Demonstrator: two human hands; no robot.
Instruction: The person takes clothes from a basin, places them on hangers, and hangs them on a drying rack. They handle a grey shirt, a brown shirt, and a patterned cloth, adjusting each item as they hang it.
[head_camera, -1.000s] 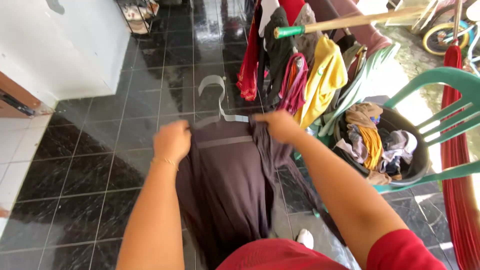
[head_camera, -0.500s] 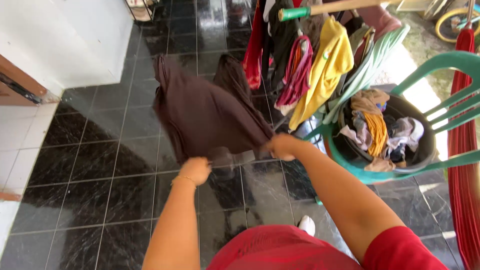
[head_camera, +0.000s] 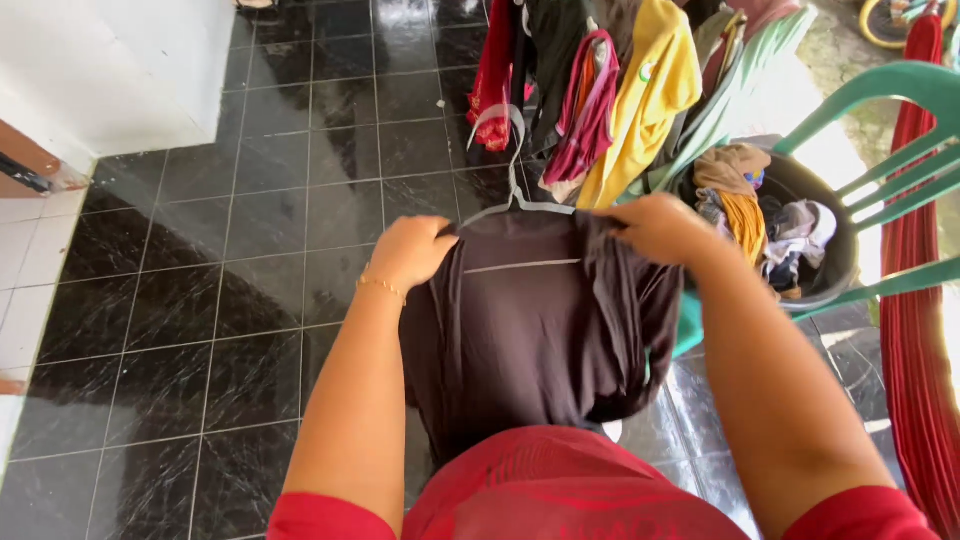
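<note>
You held a dark brown garment (head_camera: 535, 320) in front of your chest, already threaded on a pale plastic hanger (head_camera: 512, 185) whose hook stuck up above the neckline. Your left hand (head_camera: 412, 250) was closed on the fabric at the left shoulder, and your right hand (head_camera: 655, 228) was pinched shut on the right shoulder, so the cloth hung straight down between them over the black tiled floor (head_camera: 250, 300).

The garment looked soft, limp and light; it sagged and bunched wherever it was not supported, and it seemed likely to slip along the smooth hanger. The shoulder seams, right over the hanger's arms, were the sound places to grip, since hold there kept cloth and hanger together.

Just beyond the hanger hook hung other clothes, among them a yellow shirt (head_camera: 650, 90) and a red cloth (head_camera: 497, 70). To your right stood a dark laundry basket (head_camera: 835, 265) of crumpled clothes on a green plastic chair (head_camera: 880, 100).
</note>
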